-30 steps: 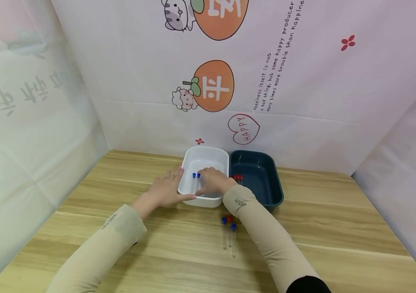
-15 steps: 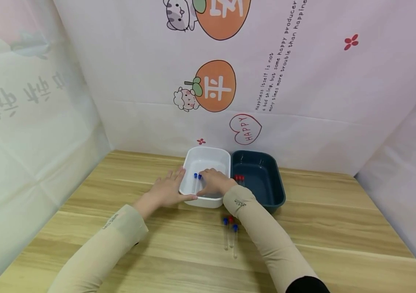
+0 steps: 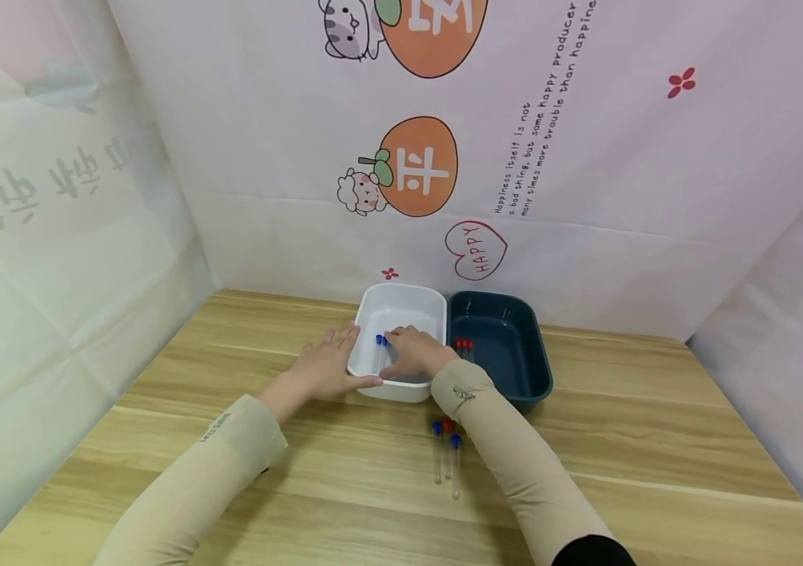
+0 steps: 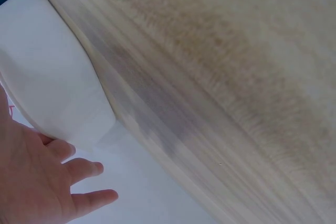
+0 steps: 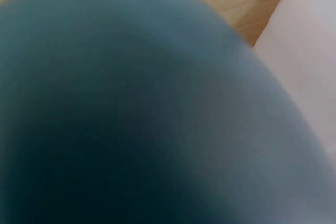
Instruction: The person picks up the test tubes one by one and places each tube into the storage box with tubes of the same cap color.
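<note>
In the head view my left hand (image 3: 327, 365) lies with spread fingers along the left side of a white tray (image 3: 401, 295), its thumb on the front rim. The left wrist view has the fingers (image 4: 94, 202) of this hand stretched out beside the white tray (image 4: 47, 61). My right hand (image 3: 416, 351) reaches into that tray with bent fingers, thumb and forefinger at the two ends of a blue-capped test tube (image 3: 385, 341), which they partly cover. Another blue-capped test tube (image 3: 378, 339) lies just left of it. The right wrist view does not show the right hand.
A dark teal tray (image 3: 507, 338) adjoins the white one on the right, with red-capped test tubes (image 3: 463, 344) inside. On the wooden table (image 3: 345, 487) before the trays lie two blue-capped test tubes (image 3: 455, 464) and a red-capped one (image 3: 447, 425). A printed cloth (image 3: 267, 236) hangs behind.
The head view has shifted slightly, so everything appears a little farther right. The right forefinger covers more of the nearer blue cap; the left hand keeps its place on the white tray.
</note>
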Tool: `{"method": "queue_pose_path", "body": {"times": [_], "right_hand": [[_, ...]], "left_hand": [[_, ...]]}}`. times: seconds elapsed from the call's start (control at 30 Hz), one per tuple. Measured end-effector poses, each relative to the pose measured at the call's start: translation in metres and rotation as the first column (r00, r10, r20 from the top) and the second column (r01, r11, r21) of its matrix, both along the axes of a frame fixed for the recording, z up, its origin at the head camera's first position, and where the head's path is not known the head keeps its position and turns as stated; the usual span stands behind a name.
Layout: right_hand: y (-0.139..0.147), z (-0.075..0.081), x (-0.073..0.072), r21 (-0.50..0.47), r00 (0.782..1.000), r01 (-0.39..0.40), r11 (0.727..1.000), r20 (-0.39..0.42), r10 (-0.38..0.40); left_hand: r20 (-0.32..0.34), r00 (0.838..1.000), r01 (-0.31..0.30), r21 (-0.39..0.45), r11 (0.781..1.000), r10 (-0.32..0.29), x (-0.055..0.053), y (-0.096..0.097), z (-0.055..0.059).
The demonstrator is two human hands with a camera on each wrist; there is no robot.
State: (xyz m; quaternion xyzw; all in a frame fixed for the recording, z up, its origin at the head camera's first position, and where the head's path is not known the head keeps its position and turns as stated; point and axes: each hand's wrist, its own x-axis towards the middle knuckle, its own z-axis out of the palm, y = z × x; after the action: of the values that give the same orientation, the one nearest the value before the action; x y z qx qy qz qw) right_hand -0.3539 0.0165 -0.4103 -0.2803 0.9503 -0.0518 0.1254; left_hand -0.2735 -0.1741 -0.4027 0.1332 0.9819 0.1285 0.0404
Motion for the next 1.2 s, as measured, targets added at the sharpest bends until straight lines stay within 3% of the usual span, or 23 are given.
{"method": "queue_pose_path", "body": {"times": [0.3, 0.67, 1.2], "right_hand": [[0.005, 0.002, 0.001, -0.01, 1.0, -0.012, 1.0, -0.021, 0.012], [0.014, 0.018, 0.001, -0.133, 1.0, 0.006, 0.991, 0.023, -0.003], [0.029, 0.045, 0.013, -0.25, 0.998, -0.07, 0.966, -0.013, 0.069]], "left_hand": [[0.009, 1.0, 0.004, -0.002, 1.0, -0.004, 0.001, 0.001, 0.001], [0.012, 1.0, 0.002, 0.002, 1.0, -0.003, -0.004, 0.0, -0.003], [0.012, 1.0, -0.006, -0.021, 1.0, 0.006, -0.003, 0.001, -0.004]]}}
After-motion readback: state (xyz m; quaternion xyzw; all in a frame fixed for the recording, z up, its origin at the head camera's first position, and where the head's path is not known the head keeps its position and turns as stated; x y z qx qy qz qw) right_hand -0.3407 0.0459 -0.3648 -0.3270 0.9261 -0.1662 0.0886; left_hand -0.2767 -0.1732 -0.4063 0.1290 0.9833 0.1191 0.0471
